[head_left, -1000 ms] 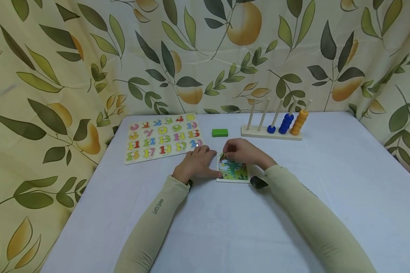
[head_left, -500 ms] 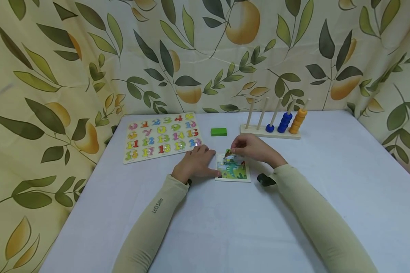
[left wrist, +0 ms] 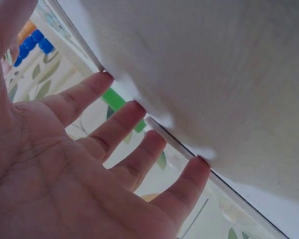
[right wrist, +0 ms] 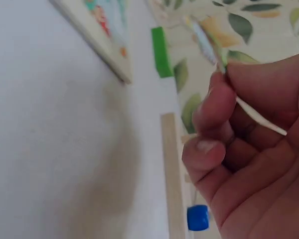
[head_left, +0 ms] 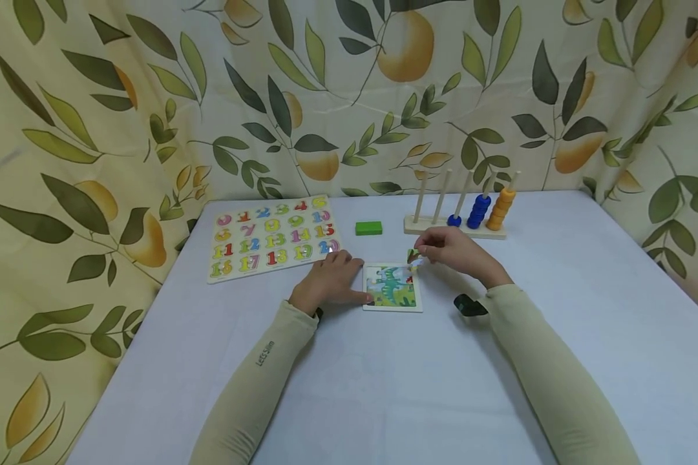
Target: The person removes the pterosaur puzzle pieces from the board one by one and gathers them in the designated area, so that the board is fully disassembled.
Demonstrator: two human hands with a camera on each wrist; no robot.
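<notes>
A small picture puzzle in a pale frame, showing a teal dinosaur, lies mid-table. My left hand rests flat at its left, with the thumb on the frame's lower left edge. In the left wrist view, the fingers of that hand are spread, their tips touching the white surface. Just off the puzzle's upper right corner, my right hand pinches a puzzle piece between thumb and forefinger. In the right wrist view the piece appears edge-on and blurred, raised off the table.
A number board lies at the back left, close to the left fingertips. Behind the puzzle is a green block. A wooden peg abacus with blue and orange beads stands behind the right hand. A patterned curtain hangs at the table's back edge.
My right hand has moved right with the pinched piece, from over the puzzle's upper left to beyond its upper right corner. The left hand stays in place.
</notes>
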